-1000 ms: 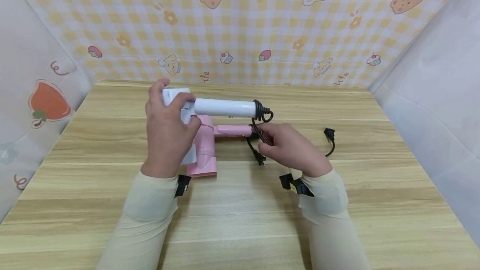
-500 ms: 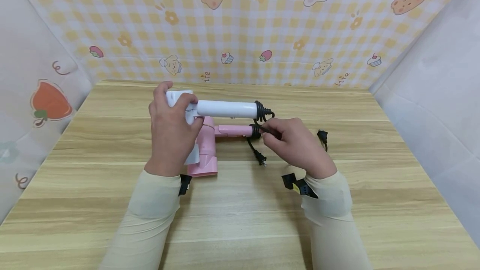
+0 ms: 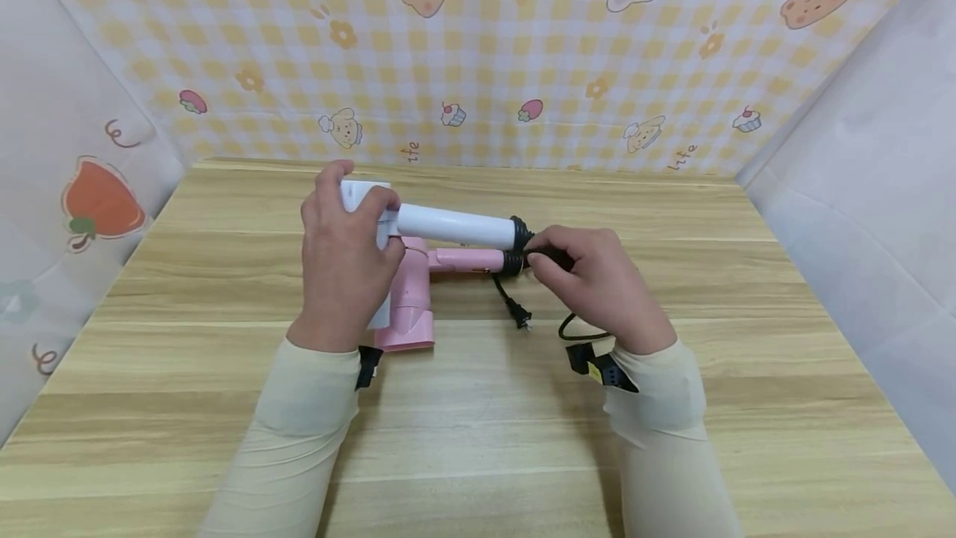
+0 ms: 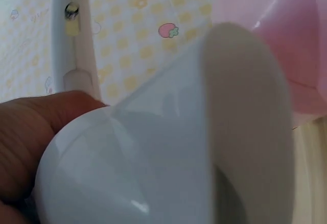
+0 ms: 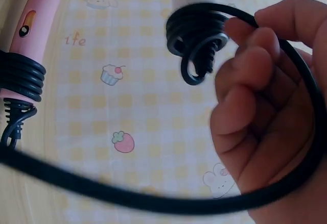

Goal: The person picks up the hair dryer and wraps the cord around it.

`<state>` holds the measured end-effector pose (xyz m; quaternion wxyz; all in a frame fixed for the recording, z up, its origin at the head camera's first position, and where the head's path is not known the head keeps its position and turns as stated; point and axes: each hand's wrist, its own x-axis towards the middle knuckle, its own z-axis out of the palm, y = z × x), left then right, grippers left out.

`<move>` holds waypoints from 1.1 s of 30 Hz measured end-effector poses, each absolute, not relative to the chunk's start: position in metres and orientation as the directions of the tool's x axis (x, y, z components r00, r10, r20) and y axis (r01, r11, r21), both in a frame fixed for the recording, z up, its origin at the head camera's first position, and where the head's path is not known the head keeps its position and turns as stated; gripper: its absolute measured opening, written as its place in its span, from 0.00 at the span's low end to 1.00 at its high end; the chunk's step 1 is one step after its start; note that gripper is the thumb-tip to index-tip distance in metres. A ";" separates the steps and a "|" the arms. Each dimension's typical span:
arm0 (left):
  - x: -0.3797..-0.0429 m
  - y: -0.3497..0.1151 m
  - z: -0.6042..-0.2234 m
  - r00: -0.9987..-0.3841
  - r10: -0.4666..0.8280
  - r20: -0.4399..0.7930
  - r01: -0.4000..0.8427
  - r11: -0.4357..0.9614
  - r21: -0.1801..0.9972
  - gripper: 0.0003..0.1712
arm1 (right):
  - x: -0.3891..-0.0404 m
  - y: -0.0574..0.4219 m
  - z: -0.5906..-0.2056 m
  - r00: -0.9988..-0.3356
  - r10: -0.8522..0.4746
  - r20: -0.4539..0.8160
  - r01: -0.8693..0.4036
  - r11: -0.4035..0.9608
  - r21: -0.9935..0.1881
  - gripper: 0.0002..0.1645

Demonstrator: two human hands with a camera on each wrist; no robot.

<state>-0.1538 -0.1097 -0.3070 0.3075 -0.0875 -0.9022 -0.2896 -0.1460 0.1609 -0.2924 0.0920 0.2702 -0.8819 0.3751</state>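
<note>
My left hand [image 3: 343, 264] grips the body of a white hair dryer [image 3: 459, 224], fingers over its top and thumb at the near side. Its handle points right, tilting slightly down. In the left wrist view the white nozzle [image 4: 153, 147] fills the middle. Black cord [image 5: 196, 27] is wound round the handle's end. My right hand [image 3: 597, 281] pinches that cord between thumb and fingers beside the coils; a loose loop [image 5: 153, 199] sweeps below the hand. Just nearer, a pink hair dryer [image 3: 411, 289] lies on the table, partly overlapped by the white one.
The pink dryer's handle carries its own wound black cord [image 3: 513, 262], whose plug [image 3: 519, 314] rests on the wooden table [image 3: 478, 438]. A yellow checked cloth [image 3: 478, 48] with cartoon prints hangs behind the table. Pale printed sheets stand at both sides.
The white dryer's handle end has dipped, and my right hand has moved slightly right and up with the cord. The loose plug at right has slid left out of sight; a cord loop now shows below the hand.
</note>
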 end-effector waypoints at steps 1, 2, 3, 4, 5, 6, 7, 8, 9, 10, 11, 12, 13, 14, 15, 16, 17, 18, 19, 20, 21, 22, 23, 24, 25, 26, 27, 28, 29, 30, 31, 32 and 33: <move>-0.154 -0.110 -0.307 -0.794 -0.010 0.608 0.342 0.819 0.461 0.18 | -0.147 0.162 -0.293 -0.832 -0.398 0.387 -0.555 0.572 -0.605 0.05; -0.153 -0.110 -0.307 -0.793 -0.001 0.609 0.347 0.821 0.454 0.18 | -0.147 0.162 -0.293 -0.829 -0.387 0.404 -0.559 0.573 -0.599 0.03; -0.153 -0.110 -0.306 -0.794 0.005 0.608 0.351 0.820 0.452 0.18 | -0.147 0.162 -0.293 -0.828 -0.373 0.419 -0.561 0.573 -0.598 0.03; -0.153 -0.110 -0.306 -0.794 0.011 0.608 0.355 0.820 0.449 0.17 | -0.148 0.163 -0.293 -0.826 -0.359 0.435 -0.563 0.576 -0.593 0.03; -0.153 -0.110 -0.306 -0.792 0.015 0.611 0.358 0.821 0.444 0.17 | -0.148 0.163 -0.293 -0.824 -0.346 0.449 -0.564 0.581 -0.587 0.04; -0.152 -0.110 -0.305 -0.790 0.019 0.613 0.362 0.821 0.442 0.17 | -0.149 0.163 -0.294 -0.822 -0.334 0.462 -0.565 0.585 -0.582 0.06; -0.152 -0.111 -0.305 -0.788 0.021 0.616 0.366 0.820 0.441 0.17 | -0.149 0.164 -0.294 -0.819 -0.324 0.474 -0.567 0.589 -0.576 0.07; -0.152 -0.111 -0.304 -0.786 0.023 0.618 0.370 0.818 0.440 0.17 | -0.149 0.164 -0.294 -0.818 -0.314 0.482 -0.566 0.590 -0.576 0.08; -0.152 -0.111 -0.303 -0.784 0.026 0.620 0.374 0.817 0.439 0.17 | -0.149 0.164 -0.294 -0.817 -0.305 0.489 -0.564 0.593 -0.575 0.10; -0.151 -0.111 -0.302 -0.783 0.028 0.621 0.376 0.817 0.437 0.17 | -0.150 0.164 -0.294 -0.818 -0.297 0.493 -0.562 0.596 -0.573 0.11; -0.150 -0.112 -0.301 -0.783 0.031 0.622 0.378 0.817 0.436 0.17 | -0.150 0.164 -0.294 -0.818 -0.291 0.496 -0.560 0.598 -0.573 0.11; -0.150 -0.112 -0.301 -0.782 0.035 0.622 0.382 0.816 0.434 0.17 | -0.150 0.164 -0.294 -0.818 -0.286 0.499 -0.559 0.597 -0.575 0.12; -0.150 -0.113 -0.300 -0.782 0.040 0.623 0.385 0.816 0.431 0.17 | -0.150 0.164 -0.294 -0.819 -0.281 0.501 -0.558 0.596 -0.578 0.12; -0.149 -0.113 -0.299 -0.780 0.047 0.623 0.390 0.816 0.426 0.17 | -0.150 0.164 -0.294 -0.818 -0.275 0.505 -0.557 0.596 -0.579 0.11; -0.149 -0.114 -0.299 -0.780 0.055 0.624 0.394 0.817 0.421 0.17 | -0.151 0.164 -0.294 -0.816 -0.270 0.510 -0.558 0.597 -0.577 0.11; -0.149 -0.114 -0.298 -0.778 0.063 0.625 0.400 0.818 0.414 0.17 | -0.151 0.164 -0.294 -0.815 -0.264 0.515 -0.558 0.595 -0.579 0.10; -0.149 -0.115 -0.298 -0.774 0.073 0.628 0.407 0.818 0.407 0.17 | -0.151 0.165 -0.295 -0.814 -0.260 0.520 -0.559 0.594 -0.578 0.10; -0.149 -0.115 -0.297 -0.771 0.082 0.631 0.414 0.819 0.399 0.17 | -0.152 0.165 -0.295 -0.812 -0.254 0.525 -0.560 0.592 -0.579 0.09; -0.149 -0.115 -0.296 -0.768 0.091 0.634 0.420 0.819 0.391 0.17 | -0.152 0.165 -0.295 -0.812 -0.249 0.528 -0.560 0.590 -0.581 0.09; -0.149 -0.115 -0.296 -0.765 0.099 0.636 0.425 0.820 0.384 0.17 | -0.153 0.166 -0.295 -0.811 -0.246 0.531 -0.560 0.590 -0.581 0.08; -0.149 -0.115 -0.295 -0.763 0.105 0.638 0.430 0.819 0.379 0.17 | -0.153 0.166 -0.295 -0.811 -0.242 0.532 -0.559 0.589 -0.584 0.08; -0.149 -0.115 -0.295 -0.760 0.111 0.640 0.436 0.818 0.376 0.17 | -0.154 0.166 -0.296 -0.814 -0.238 0.530 -0.555 0.586 -0.590 0.08; -0.149 -0.115 -0.295 -0.757 0.117 0.643 0.441 0.817 0.372 0.17 | -0.154 0.166 -0.296 -0.817 -0.233 0.527 -0.551 0.586 -0.594 0.08; -0.149 -0.115 -0.294 -0.754 0.122 0.646 0.448 0.814 0.369 0.17 | -0.154 0.166 -0.296 -0.822 -0.227 0.523 -0.544 0.585 -0.602 0.08; -0.149 -0.115 -0.294 -0.750 0.126 0.650 0.455 0.811 0.368 0.17 | -0.155 0.167 -0.297 -0.827 -0.219 0.517 -0.536 0.585 -0.609 0.08; -0.149 -0.114 -0.294 -0.745 0.131 0.655 0.464 0.807 0.366 0.17 | -0.155 0.167 -0.297 -0.833 -0.213 0.510 -0.527 0.584 -0.617 0.08; -0.149 -0.114 -0.293 -0.739 0.134 0.660 0.472 0.802 0.366 0.17 | -0.156 0.167 -0.298 -0.840 -0.205 0.502 -0.517 0.582 -0.628 0.08; -0.148 -0.115 -0.293 -0.735 0.137 0.664 0.480 0.797 0.367 0.17 | -0.156 0.168 -0.298 -0.847 -0.199 0.494 -0.508 0.580 -0.637 0.08; -0.148 -0.115 -0.293 -0.730 0.138 0.669 0.487 0.792 0.369 0.17 | -0.156 0.168 -0.298 -0.854 -0.194 0.483 -0.497 0.579 -0.646 0.08; -0.148 -0.115 -0.292 -0.726 0.139 0.674 0.495 0.785 0.372 0.17 | -0.156 0.168 -0.298 -0.860 -0.192 0.473 -0.489 0.578 -0.653 0.09; -0.148 -0.115 -0.292 -0.722 0.139 0.678 0.501 0.781 0.373 0.17 | -0.157 0.169 -0.299 -0.865 -0.192 0.463 -0.481 0.577 -0.660 0.09; -0.147 -0.115 -0.291 -0.716 0.141 0.683 0.510 0.775 0.374 0.17 | -0.157 0.170 -0.299 -0.871 -0.194 0.452 -0.474 0.573 -0.668 0.10; -0.147 -0.115 -0.290 -0.711 0.142 0.688 0.517 0.769 0.376 0.17 | -0.157 0.170 -0.299 -0.877 -0.195 0.440 -0.466 0.569 -0.678 0.11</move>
